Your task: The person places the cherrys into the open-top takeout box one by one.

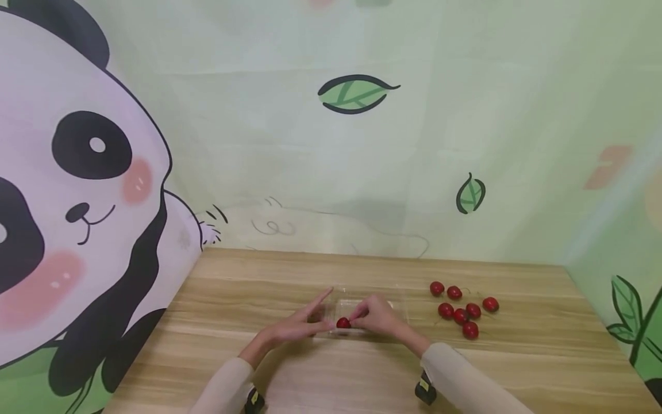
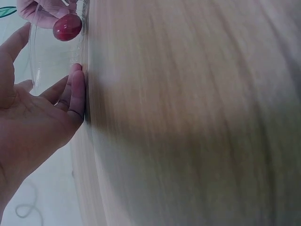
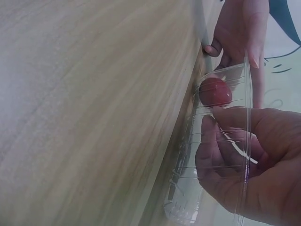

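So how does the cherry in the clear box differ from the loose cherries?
The boxed cherry is inside the clear box; the loose cherries lie on the table.
The boxed cherry is alone; the loose cherries number seven.
The right hand is at the boxed cherry; no hand touches the loose cherries.
All look red and shiny.

At lower centre of the frame, the left hand (image 1: 297, 326) blocks the left end of the clear container (image 1: 347, 307), and the right hand (image 1: 376, 316) fills the opening's right half. Its far side offers a way in. Right of centre, loose cherries (image 1: 460, 316) obstruct the bench (image 1: 320, 382); a bare strip separates them from the container. The backdrop (image 1: 289, 144) bounds the bench's far edge.
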`<state>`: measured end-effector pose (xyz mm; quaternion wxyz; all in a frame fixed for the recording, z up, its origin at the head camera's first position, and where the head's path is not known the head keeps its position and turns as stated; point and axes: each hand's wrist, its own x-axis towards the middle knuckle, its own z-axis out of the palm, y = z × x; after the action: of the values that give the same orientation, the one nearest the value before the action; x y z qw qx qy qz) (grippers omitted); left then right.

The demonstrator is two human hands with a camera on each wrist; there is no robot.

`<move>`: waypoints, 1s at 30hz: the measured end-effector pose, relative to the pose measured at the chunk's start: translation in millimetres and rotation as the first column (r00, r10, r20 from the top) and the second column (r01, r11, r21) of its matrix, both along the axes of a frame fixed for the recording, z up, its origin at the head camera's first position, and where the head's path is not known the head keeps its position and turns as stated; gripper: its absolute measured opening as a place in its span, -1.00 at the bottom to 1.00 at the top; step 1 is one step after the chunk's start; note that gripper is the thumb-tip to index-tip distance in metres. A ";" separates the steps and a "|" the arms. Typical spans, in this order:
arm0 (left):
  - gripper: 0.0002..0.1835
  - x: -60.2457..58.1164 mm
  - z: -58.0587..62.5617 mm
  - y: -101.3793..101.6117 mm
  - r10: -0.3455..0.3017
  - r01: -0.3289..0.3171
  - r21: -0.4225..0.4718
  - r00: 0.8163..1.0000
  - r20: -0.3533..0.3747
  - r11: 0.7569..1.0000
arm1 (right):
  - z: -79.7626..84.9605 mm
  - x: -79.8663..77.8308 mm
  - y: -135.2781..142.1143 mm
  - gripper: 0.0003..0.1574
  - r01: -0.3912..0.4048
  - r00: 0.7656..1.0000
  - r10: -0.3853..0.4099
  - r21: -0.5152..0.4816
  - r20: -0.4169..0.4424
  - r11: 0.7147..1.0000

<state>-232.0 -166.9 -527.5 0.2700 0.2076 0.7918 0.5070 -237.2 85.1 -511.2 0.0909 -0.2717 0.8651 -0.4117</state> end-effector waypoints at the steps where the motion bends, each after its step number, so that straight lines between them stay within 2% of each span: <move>1: -0.08 -0.6 0.1 0.1 -0.001 0.001 0.001 1.000 0.001 1.000 | -0.3 -0.4 -0.2 -0.92 -0.007 1.000 0.007 0.002 -0.007 1.000; 6: -0.08 -2.7 0.7 0.4 -0.006 0.006 0.009 1.000 0.006 1.000 | -0.7 -1.4 0.6 -0.91 -0.024 0.999 0.025 0.026 -0.022 0.999; 13: -0.05 -2.4 1.5 0.9 0.007 -0.007 0.002 1.000 0.017 1.000 | 7.6 0.9 7.5 -0.79 0.046 0.994 -0.048 0.021 0.098 0.999; 16: -0.05 -2.3 2.0 1.6 0.007 -0.007 0.000 1.000 0.018 1.000 | 13.6 2.5 13.3 -0.77 0.055 0.992 -0.055 0.002 0.116 0.998; 24: -0.05 -2.9 3.0 1.7 0.011 -0.010 -0.025 1.000 0.016 1.000 | 28.8 8.1 38.3 -0.77 0.020 0.998 -0.016 -0.064 0.060 0.998; 30: -0.05 -3.2 2.8 1.8 0.014 -0.013 -0.029 1.000 0.019 0.999 | 39.5 19.7 70.8 -0.75 0.060 0.993 -0.048 -0.101 0.110 0.993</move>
<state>-235.1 -165.1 -524.7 0.2769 0.1935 0.7979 0.4993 -217.5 155.9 -471.8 0.1117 -0.2300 0.8434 -0.4725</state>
